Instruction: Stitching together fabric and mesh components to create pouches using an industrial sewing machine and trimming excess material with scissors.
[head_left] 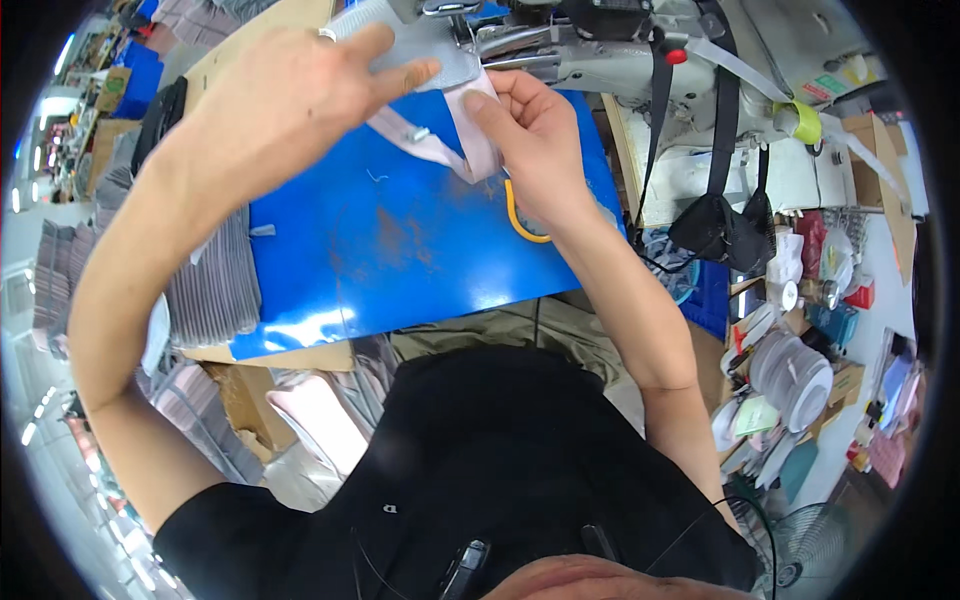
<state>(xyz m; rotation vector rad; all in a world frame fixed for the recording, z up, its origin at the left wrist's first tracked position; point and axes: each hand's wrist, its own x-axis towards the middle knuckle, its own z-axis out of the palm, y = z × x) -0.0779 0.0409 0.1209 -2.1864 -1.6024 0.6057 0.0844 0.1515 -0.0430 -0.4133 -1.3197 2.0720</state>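
My left hand point(325, 85) lies over a light grey fabric piece point(430, 55) under the sewing machine's head point(455, 10), its visible fingers stretched out and apart. A pale pink strap point(468, 120) hangs from that piece's right corner and loops back left, with a small slider buckle point(418, 134) on it. My right hand point(535, 130) pinches the strap between thumb and fingers, close to the grey piece's edge. The fingers of my left hand that may lie beneath or behind the piece are hidden.
Beside my right wrist lies a yellow scissor handle point(515, 215) on the blue table surface point(400, 230). Stacks of grey striped fabric point(210, 290) stand at left. Black straps point(720, 140) hang from the machine arm point(620, 65) at right. White spools point(790, 375) crowd the lower right.
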